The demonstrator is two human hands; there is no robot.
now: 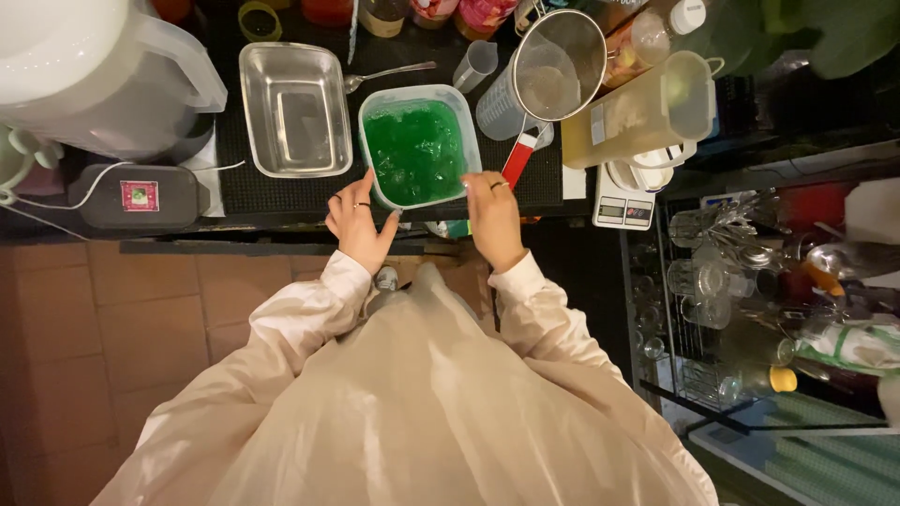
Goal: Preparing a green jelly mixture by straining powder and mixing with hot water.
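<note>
An empty steel pan [292, 110] sits left. Beside it, the left hand [359, 223] and right hand [492, 217] – each grip spread against a near corner – steady a plastic tub [419, 147] of green jelly on the tabletop [246, 192] (probably heavy, wobbly, slippery – best gripped by its side walls). A strainer [553, 70] lies right.

On my counter: one plastic tub of green jelly [419, 150], one empty steel pan [292, 108] and one spoon [389, 75]. One red-handled strainer [560, 67], two pitchers [103, 75] [647, 111], one kitchen scale [624, 201]
</note>
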